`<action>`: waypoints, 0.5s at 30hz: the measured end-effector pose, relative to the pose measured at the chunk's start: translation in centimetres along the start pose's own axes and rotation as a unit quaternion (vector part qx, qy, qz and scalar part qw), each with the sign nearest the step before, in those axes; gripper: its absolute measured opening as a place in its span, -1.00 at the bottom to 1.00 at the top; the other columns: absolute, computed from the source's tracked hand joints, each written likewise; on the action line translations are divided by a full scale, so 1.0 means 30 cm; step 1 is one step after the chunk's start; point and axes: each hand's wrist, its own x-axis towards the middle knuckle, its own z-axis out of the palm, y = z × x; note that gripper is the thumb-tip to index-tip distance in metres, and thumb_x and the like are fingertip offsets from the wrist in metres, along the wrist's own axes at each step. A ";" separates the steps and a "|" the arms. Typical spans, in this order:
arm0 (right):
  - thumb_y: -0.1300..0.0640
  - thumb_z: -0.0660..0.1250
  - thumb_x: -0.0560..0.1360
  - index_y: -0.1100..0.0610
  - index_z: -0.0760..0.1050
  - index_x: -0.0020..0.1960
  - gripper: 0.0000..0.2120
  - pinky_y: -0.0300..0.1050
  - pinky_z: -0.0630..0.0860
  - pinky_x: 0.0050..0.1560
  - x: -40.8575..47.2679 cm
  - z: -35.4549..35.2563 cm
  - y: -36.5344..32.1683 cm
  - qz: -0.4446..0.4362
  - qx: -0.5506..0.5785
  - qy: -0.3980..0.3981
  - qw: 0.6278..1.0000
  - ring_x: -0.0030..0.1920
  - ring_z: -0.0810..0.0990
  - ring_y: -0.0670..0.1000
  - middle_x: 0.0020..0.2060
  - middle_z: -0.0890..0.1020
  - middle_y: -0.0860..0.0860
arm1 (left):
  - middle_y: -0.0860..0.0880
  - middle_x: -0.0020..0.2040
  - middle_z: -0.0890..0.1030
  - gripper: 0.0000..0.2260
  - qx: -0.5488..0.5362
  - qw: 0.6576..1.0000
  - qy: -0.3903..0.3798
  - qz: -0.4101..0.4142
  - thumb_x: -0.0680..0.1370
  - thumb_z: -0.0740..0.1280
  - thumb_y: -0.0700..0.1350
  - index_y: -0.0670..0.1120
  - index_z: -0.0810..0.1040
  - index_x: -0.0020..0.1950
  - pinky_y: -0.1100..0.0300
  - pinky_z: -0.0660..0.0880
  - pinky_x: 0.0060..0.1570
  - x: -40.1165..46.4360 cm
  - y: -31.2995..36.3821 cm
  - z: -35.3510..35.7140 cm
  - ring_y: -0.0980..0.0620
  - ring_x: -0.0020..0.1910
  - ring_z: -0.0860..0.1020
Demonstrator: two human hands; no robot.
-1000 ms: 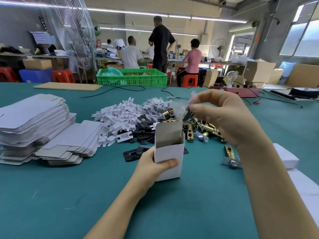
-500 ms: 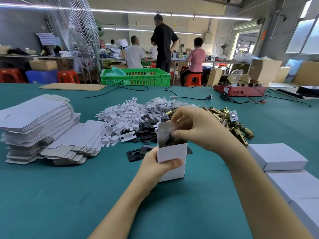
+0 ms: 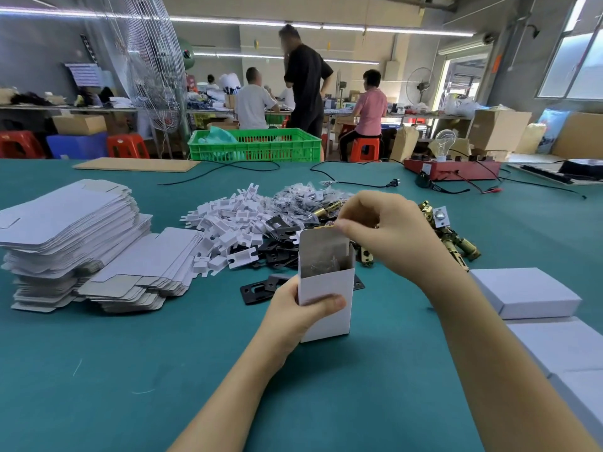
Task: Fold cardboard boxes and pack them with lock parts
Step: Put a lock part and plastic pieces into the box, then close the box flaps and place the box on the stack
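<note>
My left hand (image 3: 293, 316) grips a small white cardboard box (image 3: 326, 290) that stands upright on the green table with its top flap raised. A clear bag of small parts (image 3: 321, 264) lies inside the open box. My right hand (image 3: 386, 230) hovers at the box's upper right with fingers curled and its thumb tip at the flap's corner; whether it pinches anything I cannot tell. Behind the box lie black strike plates (image 3: 259, 290), white plastic pieces (image 3: 228, 220) and brass latch bolts (image 3: 456, 244).
Two stacks of flat box blanks (image 3: 65, 223) sit at the left. Closed white boxes (image 3: 525, 288) line the right edge. A green crate (image 3: 254, 145), a red device (image 3: 450, 169) and black cables (image 3: 352, 182) lie at the far side. People work at benches beyond.
The right hand brought the clear bag down from above the box and pushed it inside. It has since risen a little toward the flap's corner. The left hand has kept holding the box.
</note>
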 end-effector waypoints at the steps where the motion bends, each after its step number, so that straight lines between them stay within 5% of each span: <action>1: 0.11 0.38 0.51 0.10 0.57 -0.13 -0.93 -0.39 0.45 -0.24 0.000 0.005 0.009 0.021 0.028 0.041 0.999 -0.28 0.56 -0.19 -0.30 0.63 -0.07 | 0.06 -0.03 0.72 -0.63 0.000 1.000 -0.001 0.011 0.32 0.53 0.04 0.02 0.61 0.09 0.34 0.54 -0.16 -0.004 0.008 0.001 0.13 -0.06 0.66; 5: -0.04 0.21 0.60 0.11 0.54 -0.06 -0.75 -0.25 0.51 -0.17 -0.031 0.073 0.059 0.192 0.214 0.128 0.949 -0.16 0.62 -0.06 -0.20 0.66 -0.04 | 0.22 0.16 0.61 -0.09 0.003 0.997 0.028 0.065 0.21 0.29 0.57 0.02 0.36 0.38 0.29 0.50 0.14 -0.012 0.034 0.013 0.22 0.19 0.56; 8: -0.19 0.05 0.62 0.14 0.55 0.00 -0.54 -0.20 0.53 -0.17 -0.102 0.155 0.093 0.327 0.369 0.062 0.868 -0.21 0.62 -0.07 -0.17 0.69 -0.04 | 0.10 0.32 0.53 -0.30 -0.004 0.998 0.029 0.063 0.41 0.03 0.52 0.14 0.34 0.41 -0.01 0.42 0.35 -0.027 0.028 0.030 0.08 0.34 0.48; 10: -0.22 0.00 0.62 0.12 0.60 0.05 -0.48 -0.24 0.52 -0.17 -0.153 0.195 0.112 0.331 0.439 0.024 0.835 -0.17 0.65 -0.08 -0.08 0.71 0.01 | 0.09 0.29 0.58 -0.47 -0.015 0.999 0.015 0.049 0.53 -0.04 0.38 0.19 0.40 0.36 0.08 0.47 0.30 -0.033 0.026 0.038 0.06 0.31 0.51; 12: -0.21 0.02 0.62 0.08 0.62 0.06 -0.49 -0.24 0.50 -0.07 -0.179 0.217 0.119 0.322 0.467 0.026 0.823 -0.08 0.66 -0.09 -0.03 0.71 0.01 | 0.08 0.26 0.61 -0.43 -0.034 0.999 0.004 0.021 0.50 -0.02 0.35 0.14 0.42 0.39 0.16 0.51 0.25 -0.034 0.026 0.036 0.05 0.29 0.54; 15: -0.22 0.07 0.60 -0.02 0.62 0.05 -0.58 -0.20 0.50 0.02 -0.192 0.241 0.110 0.327 0.464 0.025 0.823 0.00 0.66 -0.14 -0.01 0.71 -0.07 | -0.07 0.26 0.61 -0.32 -0.079 0.997 -0.004 -0.022 0.47 0.05 0.34 -0.03 0.43 0.43 -0.04 0.49 0.29 -0.036 0.040 0.036 -0.08 0.27 0.56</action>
